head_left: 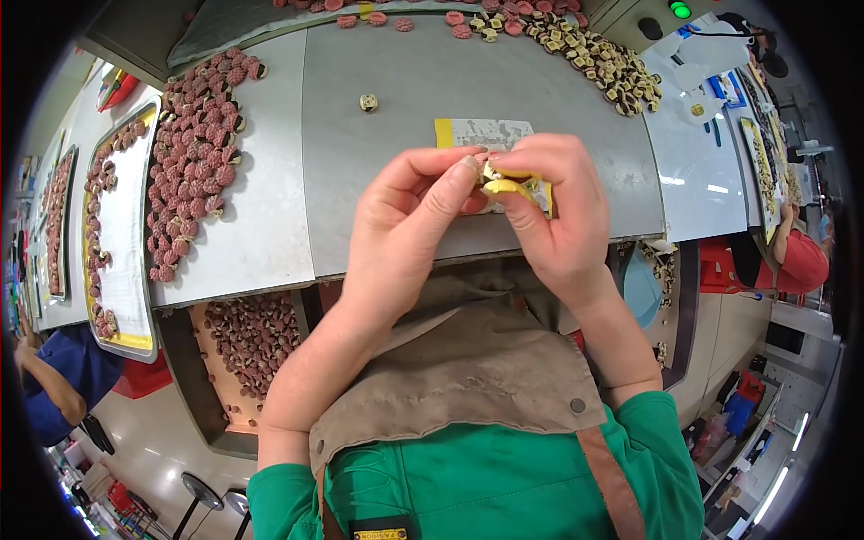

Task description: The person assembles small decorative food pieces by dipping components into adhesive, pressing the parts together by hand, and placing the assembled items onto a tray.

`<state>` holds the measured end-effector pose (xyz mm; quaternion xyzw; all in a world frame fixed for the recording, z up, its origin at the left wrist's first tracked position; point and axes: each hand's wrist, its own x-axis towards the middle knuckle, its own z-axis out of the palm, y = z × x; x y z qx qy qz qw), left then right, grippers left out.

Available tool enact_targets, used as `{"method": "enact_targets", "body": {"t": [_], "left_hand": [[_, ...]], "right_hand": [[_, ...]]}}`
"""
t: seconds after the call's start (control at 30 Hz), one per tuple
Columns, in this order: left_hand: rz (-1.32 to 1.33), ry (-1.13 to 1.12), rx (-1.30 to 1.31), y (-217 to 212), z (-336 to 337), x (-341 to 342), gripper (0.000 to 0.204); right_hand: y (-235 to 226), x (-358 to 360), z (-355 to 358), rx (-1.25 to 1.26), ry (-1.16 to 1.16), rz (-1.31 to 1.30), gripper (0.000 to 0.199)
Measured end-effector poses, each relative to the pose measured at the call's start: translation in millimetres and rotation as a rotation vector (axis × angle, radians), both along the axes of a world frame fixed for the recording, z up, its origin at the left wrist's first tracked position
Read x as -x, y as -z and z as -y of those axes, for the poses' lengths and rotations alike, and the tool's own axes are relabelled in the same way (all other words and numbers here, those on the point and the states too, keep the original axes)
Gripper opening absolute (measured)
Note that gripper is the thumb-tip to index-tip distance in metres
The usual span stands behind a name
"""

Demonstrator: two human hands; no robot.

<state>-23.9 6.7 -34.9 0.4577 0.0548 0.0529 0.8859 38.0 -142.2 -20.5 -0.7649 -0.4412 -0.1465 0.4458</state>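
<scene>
My left hand (409, 211) and my right hand (562, 202) meet over the grey worktop, fingertips nearly touching. Between them is a small cream-and-dark piece (489, 171), pinched by my right hand; yellow covers the right thumb tip. My left thumb and index finger press together at its left side, with a bit of pink showing there; what they hold is mostly hidden. Beneath the hands lies a worn white sheet (490, 132) with a yellow edge. A single cream-and-dark piece (368, 103) sits apart on the worktop (396, 63).
Knobbly pink pieces (193, 162) are heaped at left, beside a white tray (135, 243). Cream-and-dark pieces (594, 63) are piled at far right. Below the edge, an open drawer (193, 396) holds pink pieces. Other people, in a blue sleeve (81, 378) and red shirt (801, 265), are at either side.
</scene>
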Motion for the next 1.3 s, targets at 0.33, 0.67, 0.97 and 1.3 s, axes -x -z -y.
{"method": "enact_targets", "body": {"t": [0.33,0.67,0.97,1.3], "left_hand": [[0.101,-0.063,-0.060,0.6,7.0,4.9,0.018],[0.218,-0.143,-0.136,8.9,11.3,4.9,0.017],[0.010,0.079,0.069,-4.0,-5.4,-0.4,0.041],[0.046,-0.003,-0.229,-1.0,14.6,-2.9,0.045]], "right_hand": [[2.2,-2.5,-1.3,-0.141,-0.024,-0.132,0.020],[10.0,-5.6,-2.5,-0.167,-0.052,-0.068,0.020],[-3.8,-12.7,0.5,0.013,-0.084,-0.001,0.034],[1.0,-19.2,-0.1,0.026,-0.066,-0.038,0.029]]}}
